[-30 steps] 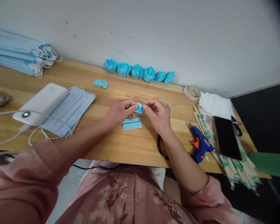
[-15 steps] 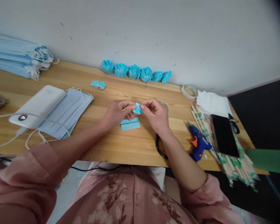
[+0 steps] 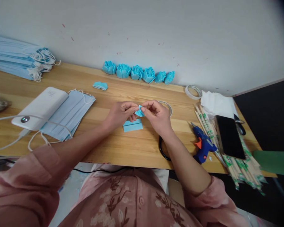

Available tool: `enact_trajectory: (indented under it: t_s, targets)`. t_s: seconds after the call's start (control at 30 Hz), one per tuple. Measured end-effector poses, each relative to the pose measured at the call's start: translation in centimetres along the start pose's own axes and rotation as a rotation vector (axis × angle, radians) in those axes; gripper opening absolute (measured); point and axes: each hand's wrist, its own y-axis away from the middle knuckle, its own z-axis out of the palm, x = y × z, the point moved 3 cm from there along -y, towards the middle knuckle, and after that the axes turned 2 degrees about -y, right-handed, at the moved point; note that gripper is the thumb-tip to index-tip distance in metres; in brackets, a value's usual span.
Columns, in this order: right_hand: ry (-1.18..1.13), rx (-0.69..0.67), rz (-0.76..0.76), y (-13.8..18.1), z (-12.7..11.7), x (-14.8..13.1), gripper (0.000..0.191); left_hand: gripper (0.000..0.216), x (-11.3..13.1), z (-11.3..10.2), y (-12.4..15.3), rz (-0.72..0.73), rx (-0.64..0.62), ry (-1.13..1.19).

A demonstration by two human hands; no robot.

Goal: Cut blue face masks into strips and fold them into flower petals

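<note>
1. Head view, from my remote seat: at the left, a white power bank [image 3: 40, 108] lies against pleated masks [image 3: 74, 110] on the wooden table [image 3: 109, 148].
2. Next comes the left hand [image 3: 119, 115], its forearm slanting up from the lower left; I see thumb and forefinger pinching, with the other fingers curled beneath.
3. Mid-picture, a small blue piece [image 3: 139, 113] is gripped between both hands' fingertips, just beyond a flat blue strip [image 3: 133, 126] on the table.
4. Right hand [image 3: 159, 118]: its forearm rises from the lower right, wrist bent inward, thumb and forefinger pinching the piece's right side.
5. Farther right, I see a blue glue gun [image 3: 203, 145] lying apart from that forearm.
6. Against half a second ago, the right fingertips sit closer to the left ones and less blue shows between them.
</note>
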Motion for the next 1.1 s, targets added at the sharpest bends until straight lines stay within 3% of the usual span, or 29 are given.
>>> enact_trajectory:
  t_s: [0.67, 0.97, 1.1]
  targets:
    - [0.114, 0.043, -0.059, 0.2, 0.2, -0.5, 0.011, 0.021, 0.2, 0.2, 0.1, -0.015, -0.023, 0.018]
    - [-0.047, 0.083, 0.007, 0.1, -0.3, 0.8, 0.022, 0.018, -0.1, -0.4, -0.2, 0.062, 0.077, 0.049]
    - [-0.154, -0.003, 0.07, -0.1, 0.3, 0.9, 0.034, 0.016, -0.2, -0.3, -0.2, 0.056, 0.054, 0.043]
